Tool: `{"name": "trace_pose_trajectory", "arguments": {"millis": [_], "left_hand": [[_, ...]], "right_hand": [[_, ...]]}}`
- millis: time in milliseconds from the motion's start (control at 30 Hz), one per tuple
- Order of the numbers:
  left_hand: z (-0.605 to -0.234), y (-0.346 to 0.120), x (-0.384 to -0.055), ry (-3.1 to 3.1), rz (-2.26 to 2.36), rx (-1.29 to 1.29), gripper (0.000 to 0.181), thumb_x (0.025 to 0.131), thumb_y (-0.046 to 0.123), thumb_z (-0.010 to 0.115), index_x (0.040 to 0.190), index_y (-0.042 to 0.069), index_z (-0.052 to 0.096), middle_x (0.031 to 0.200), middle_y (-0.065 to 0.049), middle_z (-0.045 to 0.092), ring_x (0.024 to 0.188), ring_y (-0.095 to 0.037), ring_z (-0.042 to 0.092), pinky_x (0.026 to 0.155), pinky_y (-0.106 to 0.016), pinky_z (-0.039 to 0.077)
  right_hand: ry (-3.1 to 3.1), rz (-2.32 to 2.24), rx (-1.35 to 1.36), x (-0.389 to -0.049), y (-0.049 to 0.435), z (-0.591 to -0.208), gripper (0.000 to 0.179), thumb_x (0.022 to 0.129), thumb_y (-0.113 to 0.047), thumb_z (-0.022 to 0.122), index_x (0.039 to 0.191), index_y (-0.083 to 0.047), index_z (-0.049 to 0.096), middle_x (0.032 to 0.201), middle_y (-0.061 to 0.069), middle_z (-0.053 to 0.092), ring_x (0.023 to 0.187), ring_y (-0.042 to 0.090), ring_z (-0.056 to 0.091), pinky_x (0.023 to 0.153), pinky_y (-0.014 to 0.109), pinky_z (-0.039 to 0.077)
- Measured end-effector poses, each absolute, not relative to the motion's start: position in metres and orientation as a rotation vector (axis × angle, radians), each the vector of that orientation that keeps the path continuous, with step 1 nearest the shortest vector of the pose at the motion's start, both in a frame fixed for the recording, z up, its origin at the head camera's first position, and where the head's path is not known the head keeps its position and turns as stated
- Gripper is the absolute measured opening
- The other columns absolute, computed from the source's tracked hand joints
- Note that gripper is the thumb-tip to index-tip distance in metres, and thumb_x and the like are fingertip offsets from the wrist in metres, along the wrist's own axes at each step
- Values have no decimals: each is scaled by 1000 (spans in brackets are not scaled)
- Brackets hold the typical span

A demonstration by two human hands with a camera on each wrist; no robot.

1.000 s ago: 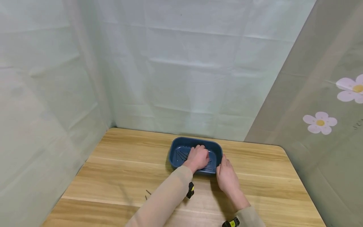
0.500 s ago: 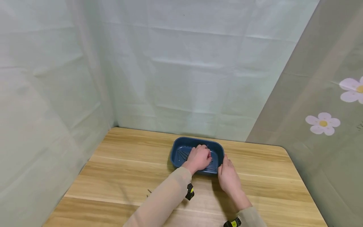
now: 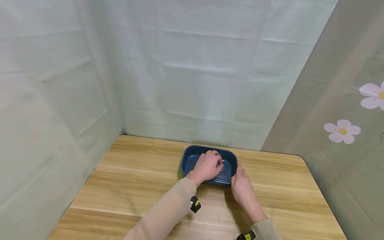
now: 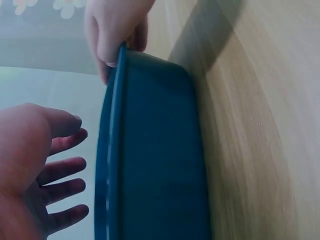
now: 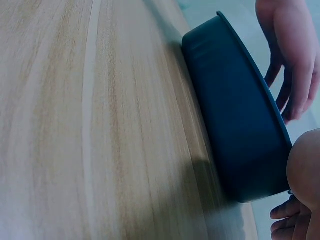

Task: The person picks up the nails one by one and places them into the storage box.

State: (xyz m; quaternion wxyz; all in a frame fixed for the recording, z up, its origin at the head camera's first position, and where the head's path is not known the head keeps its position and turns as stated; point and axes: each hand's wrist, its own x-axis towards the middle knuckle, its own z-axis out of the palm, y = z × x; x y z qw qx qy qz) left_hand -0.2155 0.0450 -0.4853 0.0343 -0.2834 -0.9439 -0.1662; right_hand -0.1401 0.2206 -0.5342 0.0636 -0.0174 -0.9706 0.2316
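Observation:
A dark blue oblong plastic bin point(image 3: 210, 183) stands on the wooden table. On its floor lie several thin dark rods point(image 3: 222, 172), nail-like, in a left and a right group. My left hand point(image 3: 208, 166) is above the bin's middle, reaching over the front rim. In the left wrist view its fingers point(image 4: 64, 170) are loosely bent and apart, with nothing between them and the thumb. At the bin's right front corner my right hand point(image 3: 242, 187) grips the wall, thumb at the front and fingers along the right side.
The wooden table point(image 3: 144, 160) has its back edge just behind the bin. Pale cloth point(image 3: 195, 83) hangs behind and at both sides, with printed flowers on the right. A dark speck point(image 3: 157, 200) shows beside the left sleeve.
My left hand has risen from the bin's floor and its fingers have loosened. The right rods show more; those on the table by the left sleeve are now nearly hidden. The right hand holds its place.

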Motion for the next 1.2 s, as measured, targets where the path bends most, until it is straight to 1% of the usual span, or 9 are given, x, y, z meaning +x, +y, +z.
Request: {"name": "trace_pose_trajectory", "arguments": {"millis": [167, 400, 533, 633, 800, 967, 1200], "left_hand": [[-481, 29, -209, -2819, -541, -907, 12, 104, 34, 72, 97, 24, 76, 127, 1, 70, 120, -21, 63, 94, -42, 55], [-469, -3, -193, -2741, -629, -957, 12, 103, 32, 74, 95, 23, 74, 135, -4, 69, 130, -25, 60, 105, -49, 53], [-465, -27, -181, -2714, -749, -968, 10, 102, 28, 76, 94, 22, 73, 138, -5, 68, 133, -27, 58, 110, -53, 49], [-468, -46, -173, -2708, -805, -966, 9, 101, 23, 77, 94, 21, 72, 138, -6, 67, 134, -28, 58, 113, -53, 47], [-476, -75, -162, -2698, -812, -967, 11, 97, 19, 81, 92, 20, 71, 135, -10, 69, 131, -31, 61, 113, -53, 48], [-484, -102, -153, -2680, -769, -1007, 13, 94, 16, 83, 90, 19, 71, 132, -13, 70, 125, -35, 64, 108, -57, 51], [-493, -131, -142, -2712, -723, -1056, 11, 93, 14, 83, 95, 19, 73, 133, -13, 70, 126, -32, 63, 109, -57, 50]], "right_hand": [[-2928, 714, -60, -141, 221, -535, 56, 111, -13, 43, 157, 17, 32, 153, 38, 48, 143, 51, 48, 119, 60, 40], [-2933, 734, -73, -140, 221, -536, 57, 111, -15, 41, 159, 15, 31, 156, 37, 46, 146, 51, 45, 121, 59, 37], [-2930, 725, -68, -140, 221, -535, 57, 111, -14, 41, 158, 16, 31, 156, 37, 46, 146, 52, 44, 121, 59, 37], [-2943, 716, -70, -140, 221, -534, 57, 111, -14, 40, 158, 16, 30, 157, 37, 44, 147, 52, 44, 121, 59, 36], [-2951, 722, -83, -139, 220, -534, 57, 112, -14, 39, 159, 16, 29, 157, 37, 44, 147, 52, 43, 122, 59, 36], [-2945, 730, -78, -138, 216, -535, 57, 111, -14, 40, 159, 16, 30, 157, 37, 45, 147, 51, 44, 121, 59, 37], [-2920, 747, -60, -138, 215, -534, 57, 111, -13, 40, 159, 16, 31, 157, 37, 45, 146, 51, 44, 121, 59, 37]]}}
